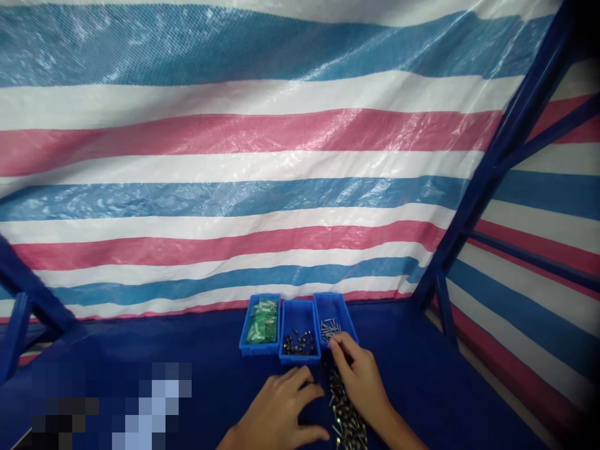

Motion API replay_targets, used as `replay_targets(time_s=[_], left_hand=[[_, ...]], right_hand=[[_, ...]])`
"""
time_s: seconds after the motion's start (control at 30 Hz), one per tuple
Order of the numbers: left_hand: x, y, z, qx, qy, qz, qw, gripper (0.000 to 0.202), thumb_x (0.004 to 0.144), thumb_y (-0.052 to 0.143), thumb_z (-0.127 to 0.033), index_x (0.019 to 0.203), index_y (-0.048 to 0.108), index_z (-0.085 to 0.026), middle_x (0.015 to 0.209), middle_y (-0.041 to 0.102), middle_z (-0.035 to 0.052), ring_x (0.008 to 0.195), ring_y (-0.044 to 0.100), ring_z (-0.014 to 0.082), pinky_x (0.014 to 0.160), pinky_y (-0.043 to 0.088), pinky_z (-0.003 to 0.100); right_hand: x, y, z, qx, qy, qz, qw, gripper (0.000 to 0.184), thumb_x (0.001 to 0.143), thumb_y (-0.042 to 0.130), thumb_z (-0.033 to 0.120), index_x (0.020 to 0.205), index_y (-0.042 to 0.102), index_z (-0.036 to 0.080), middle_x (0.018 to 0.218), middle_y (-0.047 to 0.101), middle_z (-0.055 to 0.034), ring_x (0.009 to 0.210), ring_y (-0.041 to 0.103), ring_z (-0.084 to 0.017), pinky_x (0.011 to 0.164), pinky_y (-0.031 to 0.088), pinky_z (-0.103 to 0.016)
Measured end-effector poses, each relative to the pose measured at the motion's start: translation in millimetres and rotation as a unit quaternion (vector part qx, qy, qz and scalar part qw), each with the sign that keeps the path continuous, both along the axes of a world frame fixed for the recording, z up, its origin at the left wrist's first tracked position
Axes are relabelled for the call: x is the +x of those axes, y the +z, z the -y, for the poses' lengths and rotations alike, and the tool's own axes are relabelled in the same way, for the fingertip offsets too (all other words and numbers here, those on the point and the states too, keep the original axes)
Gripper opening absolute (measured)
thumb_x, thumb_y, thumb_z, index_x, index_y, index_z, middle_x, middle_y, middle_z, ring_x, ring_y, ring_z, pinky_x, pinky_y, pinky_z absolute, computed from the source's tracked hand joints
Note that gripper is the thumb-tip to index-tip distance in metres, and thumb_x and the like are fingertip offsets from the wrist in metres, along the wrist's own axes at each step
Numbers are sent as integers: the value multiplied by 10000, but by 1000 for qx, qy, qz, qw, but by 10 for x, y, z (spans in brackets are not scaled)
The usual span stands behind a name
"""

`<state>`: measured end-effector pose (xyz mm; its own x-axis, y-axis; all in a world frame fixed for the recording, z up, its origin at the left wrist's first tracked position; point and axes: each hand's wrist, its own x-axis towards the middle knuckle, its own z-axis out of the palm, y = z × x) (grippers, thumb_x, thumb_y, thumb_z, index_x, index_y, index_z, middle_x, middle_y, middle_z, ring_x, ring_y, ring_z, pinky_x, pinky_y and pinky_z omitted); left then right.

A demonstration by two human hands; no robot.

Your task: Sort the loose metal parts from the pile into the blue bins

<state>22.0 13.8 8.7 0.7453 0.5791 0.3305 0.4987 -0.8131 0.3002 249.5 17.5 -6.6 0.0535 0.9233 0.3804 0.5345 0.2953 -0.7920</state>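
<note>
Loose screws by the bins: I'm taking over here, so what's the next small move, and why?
Probably pinch a few of the loose screws with the right hand and drop them into the right bin: that hand sits at the heap's end, beside the bin, which seems to hold similar screws.

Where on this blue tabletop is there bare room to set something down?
Bare blue tabletop lies right of the right hand and the bin of screws, and left of the bin of green packets. It is crowded between the left hand and right hand, around the loose screw pile below the bin of dark parts.
</note>
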Motion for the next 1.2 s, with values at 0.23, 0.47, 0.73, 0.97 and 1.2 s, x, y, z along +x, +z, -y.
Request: replay_targets(time_s=[0.23, 0.47, 0.73, 0.97, 1.2], left_hand=[[-8, -56, -6, -3, 3, 17, 1000, 175, 964, 818, -325, 1089, 719, -254, 1045, 731, 9, 906, 769, 205, 736, 589, 244], [41, -48, 59, -44, 7, 16, 999, 367, 1002, 753, -384, 1327, 636, -259, 1208, 691, 59, 1102, 710, 276, 932, 600, 366], [95, -94, 56, -6, 20, 11, 1000, 492, 1001, 747, -371, 1453, 598, -248, 1282, 650, 106, 1137, 664, 308, 969, 582, 427], [120, -251, 1, 30, 30, 9, 999, 227, 992, 723, -129, 1172, 728, -267, 1065, 675, 29, 969, 683, 244, 858, 572, 360], [92, -65, 61, 2, 15, 19, 1000, 359, 1011, 730, -223, 1360, 647, -243, 1275, 682, 76, 1138, 680, 280, 984, 580, 412]], right_hand=[[-4, 6, -6, -4, 2, 5, 1000, 414, 1104, 462, 523, 977, 702, 211, 790, 723, -9, 648, 641, -155, 650, 481, -219], [-4, -8, -4, 5, 4, 6, 1000, 413, 1106, 465, 520, 964, 697, 210, 787, 714, -2, 633, 622, -145, 632, 468, -211], [9, -26, -1, -2, 6, 0, 1000, 373, 1106, 470, 500, 1003, 696, 222, 787, 710, 1, 657, 635, -159, 656, 475, -221], [16, -52, -21, -3, 6, 5, 1000, 383, 1107, 465, 503, 995, 698, 220, 790, 707, -3, 661, 632, -160, 662, 472, -224], [-3, 4, 1, 0, 0, 3, 1000, 384, 1110, 457, 505, 1000, 698, 226, 742, 674, 17, 600, 595, -144, 614, 440, -227]])
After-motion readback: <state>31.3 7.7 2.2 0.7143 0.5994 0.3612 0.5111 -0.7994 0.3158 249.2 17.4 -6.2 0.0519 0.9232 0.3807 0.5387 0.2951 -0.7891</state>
